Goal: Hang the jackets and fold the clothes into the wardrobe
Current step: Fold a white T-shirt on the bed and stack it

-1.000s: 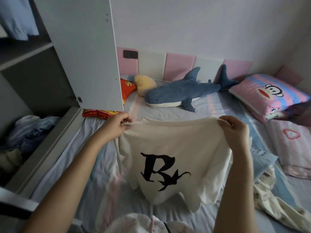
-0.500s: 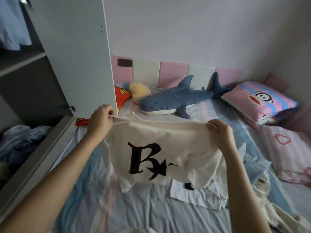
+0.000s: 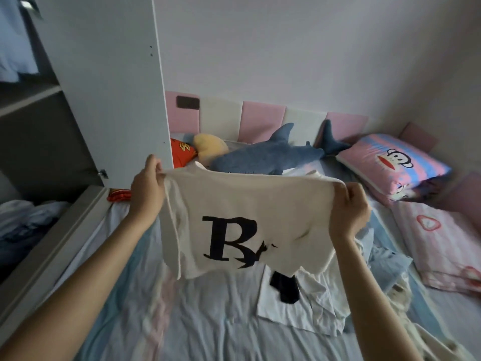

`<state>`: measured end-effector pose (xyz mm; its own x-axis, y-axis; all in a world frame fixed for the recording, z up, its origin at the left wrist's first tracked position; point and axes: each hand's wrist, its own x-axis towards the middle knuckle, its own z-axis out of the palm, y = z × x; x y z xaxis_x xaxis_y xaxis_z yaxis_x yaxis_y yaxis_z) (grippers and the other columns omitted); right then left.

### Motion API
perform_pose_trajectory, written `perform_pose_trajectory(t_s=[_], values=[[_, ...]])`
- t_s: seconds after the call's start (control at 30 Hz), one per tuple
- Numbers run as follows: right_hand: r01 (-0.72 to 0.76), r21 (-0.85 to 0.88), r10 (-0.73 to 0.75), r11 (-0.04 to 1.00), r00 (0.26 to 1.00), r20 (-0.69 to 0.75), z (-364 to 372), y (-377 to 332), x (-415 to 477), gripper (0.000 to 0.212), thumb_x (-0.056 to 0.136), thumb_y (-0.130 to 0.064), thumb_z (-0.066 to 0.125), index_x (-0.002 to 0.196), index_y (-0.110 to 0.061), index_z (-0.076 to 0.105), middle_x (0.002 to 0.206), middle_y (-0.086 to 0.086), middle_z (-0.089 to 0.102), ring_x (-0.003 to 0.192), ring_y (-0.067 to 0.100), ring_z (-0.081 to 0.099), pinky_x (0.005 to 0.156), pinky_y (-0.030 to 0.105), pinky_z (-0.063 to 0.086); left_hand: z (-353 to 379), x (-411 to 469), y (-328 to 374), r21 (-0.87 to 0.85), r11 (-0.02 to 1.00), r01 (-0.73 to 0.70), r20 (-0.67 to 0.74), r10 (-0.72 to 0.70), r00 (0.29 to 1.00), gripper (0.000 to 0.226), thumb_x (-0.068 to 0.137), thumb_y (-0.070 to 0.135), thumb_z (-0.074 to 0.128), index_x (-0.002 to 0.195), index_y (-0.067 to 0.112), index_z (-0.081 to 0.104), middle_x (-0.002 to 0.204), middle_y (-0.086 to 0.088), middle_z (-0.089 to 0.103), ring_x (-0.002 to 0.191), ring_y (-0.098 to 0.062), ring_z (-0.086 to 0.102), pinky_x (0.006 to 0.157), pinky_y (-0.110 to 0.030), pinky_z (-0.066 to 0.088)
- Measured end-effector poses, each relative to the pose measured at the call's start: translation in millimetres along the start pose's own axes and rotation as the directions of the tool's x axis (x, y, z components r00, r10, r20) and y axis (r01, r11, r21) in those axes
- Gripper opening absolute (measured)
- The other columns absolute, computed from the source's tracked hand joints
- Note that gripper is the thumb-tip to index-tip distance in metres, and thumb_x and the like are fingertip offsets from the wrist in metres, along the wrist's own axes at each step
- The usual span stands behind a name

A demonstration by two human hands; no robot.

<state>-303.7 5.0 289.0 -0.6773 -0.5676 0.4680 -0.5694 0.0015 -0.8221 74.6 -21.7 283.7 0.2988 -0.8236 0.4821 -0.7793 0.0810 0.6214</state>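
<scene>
- We log the wardrobe (image 3: 28,100) at far left, its door (image 3: 104,74) swung open beside the bed; crumpled clothes (image 3: 26,222) lie in its lower compartment.
- Left hand (image 3: 145,188): fingers curled, pinching the top left corner of the white T-shirt (image 3: 247,204); the cloth edge runs out from between thumb and fingers.
- The T-shirt hangs spread between both hands, above the bed (image 3: 208,321), with its black "R" print facing us.
- Right hand (image 3: 348,212): fingers curled round the top right corner, with the cloth bunched in the grip.
- Below the shirt's right hem, a second white garment (image 3: 299,308) lies on the sheet.
- Behind the shirt is a shark plush (image 3: 265,155); a pillow (image 3: 393,165) lies at far right.
</scene>
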Motion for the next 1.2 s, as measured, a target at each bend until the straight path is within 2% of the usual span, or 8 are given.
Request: perform_pose_trajectory(t_s=[0.17,0.3,0.43,0.5,0.63,0.73,0.9,1.2], values=[[-0.082,-0.006,0.080,0.997,0.943,0.322,17.2,1.3,15.2,0.014,0.091,-0.018,0.059,0.088,-0.005,0.064,0.083,0.006,0.059,0.080,0.022,0.052,0.069,0.027,0.033,26.8,19.6,0.3,-0.055,0.949,0.309,0.383,-0.266,0.885,0.031,0.089,-0.010,0.042,0.115,-0.001,0.055,0.120,-0.024,0.057,0.109,-0.036,0.054,0.084,-0.033,0.042],[0.067,-0.053,-0.030,0.996,0.849,0.527,18.1,10.9,2.7,0.020,0.096,-0.022,0.054,0.083,-0.011,0.063,0.074,0.002,0.056,0.076,0.019,0.051,0.063,0.028,0.035,34.3,16.3,-1.6,-0.129,0.954,0.271,0.460,-0.185,0.869,0.011,0.089,0.004,0.047,0.090,0.002,0.058,0.097,-0.017,0.058,0.093,-0.025,0.053,0.073,-0.031,0.035],[0.498,-0.342,0.362,0.797,0.061,0.930,15.2,39.2,-24.8,0.043,0.090,-0.051,0.056,0.074,-0.011,0.054,0.076,0.002,0.050,0.070,0.014,0.045,0.062,0.026,0.034,40.6,-15.3,-24.5,0.030,0.993,0.113,0.793,-0.093,0.602,0.020,0.077,0.029,0.051,0.063,0.017,0.044,0.067,-0.001,0.048,0.067,-0.017,0.045,0.058,-0.030,0.029],[0.659,-0.354,0.535,0.664,-0.088,0.840,8.0,55.3,-36.9,0.046,0.087,-0.054,0.059,0.098,-0.010,0.062,0.091,-0.001,0.056,0.082,0.013,0.051,0.072,0.024,0.037,41.2,-30.5,-40.1,0.134,0.987,-0.090,0.884,-0.079,0.461,0.027,0.087,0.025,0.062,0.066,0.023,0.045,0.070,0.002,0.050,0.065,-0.013,0.046,0.053,-0.023,0.032],[0.623,-0.506,0.627,0.596,0.032,0.778,-1.0,83.6,-20.1,0.044,0.084,-0.039,0.069,0.116,-0.010,0.062,0.109,0.002,0.060,0.097,0.017,0.054,0.083,0.024,0.041,30.9,-21.9,-58.1,0.121,0.986,-0.117,0.926,-0.069,0.372,0.044,0.080,0.019,0.076,0.062,0.017,0.036,0.060,0.005,0.035,0.053,-0.005,0.031,0.048,-0.021,0.025],[0.499,-0.574,0.511,0.650,0.273,0.815,4.2,97.7,0.5,0.020,0.083,-0.030,0.071,0.076,-0.016,0.059,0.084,0.000,0.054,0.085,0.018,0.050,0.059,0.021,0.035,29.6,-13.0,-64.6,0.113,0.988,-0.108,0.945,-0.073,0.320,0.046,0.081,0.009,0.073,0.060,0.018,0.033,0.060,0.003,0.034,0.052,-0.003,0.030,0.049,-0.021,0.025],[0.274,-0.628,0.369,0.728,0.616,0.696,35.2,89.0,23.9,0.038,0.081,-0.024,0.072,0.059,-0.017,0.042,0.065,0.001,0.048,0.071,0.023,0.049,0.053,0.028,0.030,54.2,18.9,-69.0,0.301,0.950,-0.079,0.620,-0.132,0.773,0.039,0.074,0.008,0.072,0.056,0.017,0.039,0.063,-0.001,0.047,0.069,-0.024,0.053,0.054,-0.027,0.027],[-0.333,0.088,0.256,0.939,0.846,0.468,127.8,-67.0,142.0,0.013,0.090,0.003,0.049,0.100,-0.006,0.048,0.099,0.009,0.049,0.094,0.028,0.052,0.045,0.024,0.054,6.8,215.7,7.0,0.314,0.943,-0.110,0.023,0.108,0.994,0.014,0.080,-0.007,0.045,0.088,0.000,0.054,0.101,-0.025,0.052,0.083,-0.043,0.056,0.065,-0.041,0.040]])
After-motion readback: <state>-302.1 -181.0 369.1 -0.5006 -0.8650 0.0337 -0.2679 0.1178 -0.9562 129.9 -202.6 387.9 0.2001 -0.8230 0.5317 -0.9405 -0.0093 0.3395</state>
